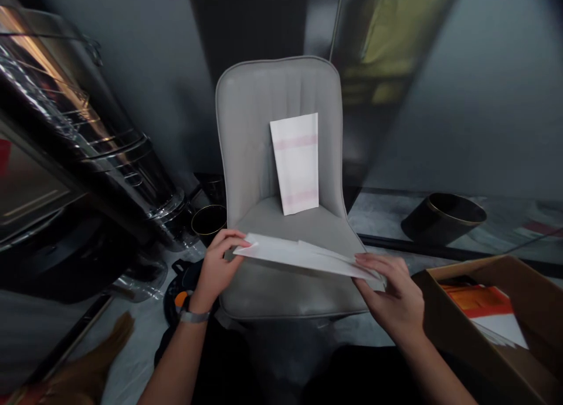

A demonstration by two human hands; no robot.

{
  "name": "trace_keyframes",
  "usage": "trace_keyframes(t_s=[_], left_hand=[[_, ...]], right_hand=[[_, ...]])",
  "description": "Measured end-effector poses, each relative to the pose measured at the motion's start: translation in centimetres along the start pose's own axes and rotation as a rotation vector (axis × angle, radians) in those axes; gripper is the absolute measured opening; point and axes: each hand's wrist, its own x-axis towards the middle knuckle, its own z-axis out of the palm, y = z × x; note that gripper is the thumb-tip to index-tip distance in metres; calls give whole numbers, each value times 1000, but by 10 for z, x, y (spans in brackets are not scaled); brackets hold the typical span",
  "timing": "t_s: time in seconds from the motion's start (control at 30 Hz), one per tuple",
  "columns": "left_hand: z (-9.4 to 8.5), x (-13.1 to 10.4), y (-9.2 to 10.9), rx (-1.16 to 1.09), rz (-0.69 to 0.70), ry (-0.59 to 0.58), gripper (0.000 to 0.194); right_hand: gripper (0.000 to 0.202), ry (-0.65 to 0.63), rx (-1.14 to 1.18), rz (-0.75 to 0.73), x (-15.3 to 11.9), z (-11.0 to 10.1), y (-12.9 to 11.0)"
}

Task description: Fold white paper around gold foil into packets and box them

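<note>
Both hands hold a flat white folded paper piece above the front of a grey chair seat. My left hand pinches its left end between thumb and fingers; a band circles that wrist. At the other end my right hand grips the paper, thumb below and fingers on top. The piece is seen nearly edge-on, so its faces are mostly hidden. A second white paper piece with pale pink bands leans upright against the backrest of the grey chair.
At the lower right stands a cardboard box with orange-and-white papers inside. A black bin appears beyond it. Another dark bin sits left of the chair. Shiny metal cylinders line the left side. A broom-like brown object lies lower left.
</note>
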Motion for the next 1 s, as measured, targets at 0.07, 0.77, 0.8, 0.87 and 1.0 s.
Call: trace_keyframes(t_s=[0.07, 0.77, 0.8, 0.87, 1.0], left_hand=[[4, -8, -10, 112, 23, -28, 12], [63, -56, -48, 630, -59, -139, 11], [64, -55, -46, 651, -45, -149, 8], [64, -55, -42, 694, -11, -164, 9], [67, -57, -38, 749, 21, -144, 16]], right_hand=[[18, -76, -97, -26, -12, 0, 15], [70, -221, -180, 542, -45, 50, 60], [68, -229, -206, 499, -45, 53, 62], [64, -229, -244, 408, -47, 55, 65], [52, -217, -285, 264, -55, 56, 68]])
